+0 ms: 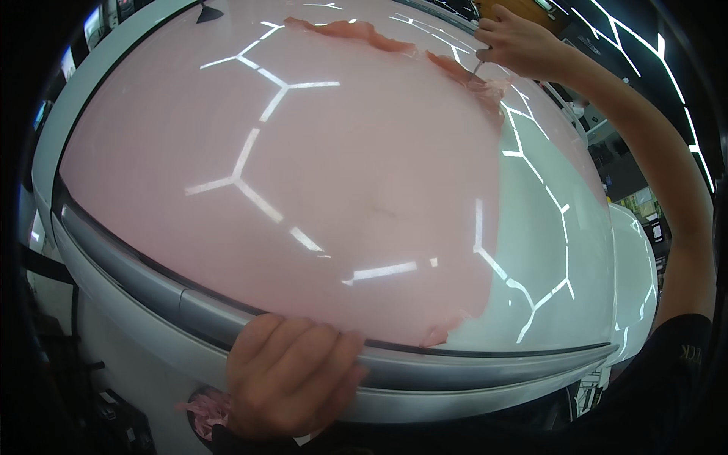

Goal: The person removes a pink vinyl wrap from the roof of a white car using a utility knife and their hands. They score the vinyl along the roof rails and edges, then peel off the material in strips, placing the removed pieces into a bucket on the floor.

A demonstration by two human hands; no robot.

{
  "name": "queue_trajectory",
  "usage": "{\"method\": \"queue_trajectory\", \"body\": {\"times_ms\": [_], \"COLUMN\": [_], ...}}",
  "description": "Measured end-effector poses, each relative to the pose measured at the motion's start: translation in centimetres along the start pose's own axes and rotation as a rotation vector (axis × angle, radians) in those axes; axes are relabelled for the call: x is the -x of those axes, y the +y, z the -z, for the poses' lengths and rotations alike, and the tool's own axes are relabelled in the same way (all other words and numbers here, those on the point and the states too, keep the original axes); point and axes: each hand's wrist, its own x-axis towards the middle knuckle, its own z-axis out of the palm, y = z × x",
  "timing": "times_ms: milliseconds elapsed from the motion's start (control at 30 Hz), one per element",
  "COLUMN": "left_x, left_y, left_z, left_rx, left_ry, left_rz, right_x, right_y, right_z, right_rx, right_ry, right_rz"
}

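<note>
A pink film (pixel 326 167) covers most of a pale car roof (pixel 557 227). Its torn, wrinkled edge (pixel 356 32) lifts along the far side, and a small loose flap (pixel 438 334) curls up near the front right. My right hand (pixel 519 45), reaching across to the far right, is closed around a thin tool (pixel 476 72) whose lower end meets a crumpled piece of film (pixel 487 92). The tool's exact kind is too small to tell. My left hand (pixel 296 371) is curled over the silver roof rail (pixel 220 311) along the near edge, fingers bent.
Beside my left wrist is a crumpled pink wad (pixel 208 413). A dark fin-shaped antenna (pixel 208 13) stands on the roof at the far left. The rail runs along the whole near edge. White lamp reflections cross the glossy surface.
</note>
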Motion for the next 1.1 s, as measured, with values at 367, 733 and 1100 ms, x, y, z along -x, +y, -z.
{"method": "queue_trajectory", "body": {"times_ms": [367, 733, 1100], "left_x": [0.8, 0.4, -18.5], "left_y": [0.1, -0.5, -1.4], "left_z": [0.2, -0.3, -1.9], "left_rx": [0.011, -0.013, -0.278], "left_ry": [0.081, 0.196, -0.179], "left_rz": [0.023, -0.028, -0.054], "right_x": [6.6, 14.6, 11.2], "right_y": [-1.4, -17.1, -19.6], "right_z": [-1.1, -8.1, -8.2], "right_rx": [0.263, -1.179, -0.876], "right_ry": [-0.213, 0.321, 0.475], "right_rz": [-0.544, -1.175, -1.288]}}
